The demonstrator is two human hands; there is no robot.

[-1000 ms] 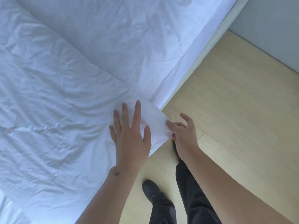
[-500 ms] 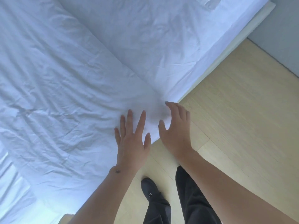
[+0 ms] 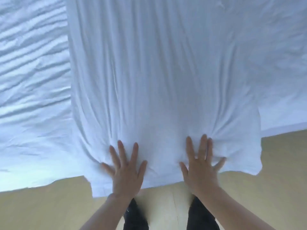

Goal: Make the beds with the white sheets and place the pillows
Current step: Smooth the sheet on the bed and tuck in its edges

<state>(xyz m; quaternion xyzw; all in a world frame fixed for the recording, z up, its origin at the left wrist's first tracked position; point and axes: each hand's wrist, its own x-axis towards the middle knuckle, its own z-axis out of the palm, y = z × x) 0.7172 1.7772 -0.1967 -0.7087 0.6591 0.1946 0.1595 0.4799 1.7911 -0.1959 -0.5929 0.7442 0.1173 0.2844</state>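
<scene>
Both of the person's hands lie flat on the near edge of the white sheet point(image 3: 157, 72), fingers straight and spread wide, pressing the cloth down and holding nothing. The left hand point(image 3: 126, 170) sits left of the middle, the right hand point(image 3: 200, 165) just beside it to the right, the two apart by a strip of cloth. The sheet runs away from them up the bed point(image 3: 29, 80), creased in long folds, its near edge hanging over the side above the pale wood floor point(image 3: 49, 209). Dark trouser legs point(image 3: 135, 216) show below the wrists. No pillow can be made out.
</scene>
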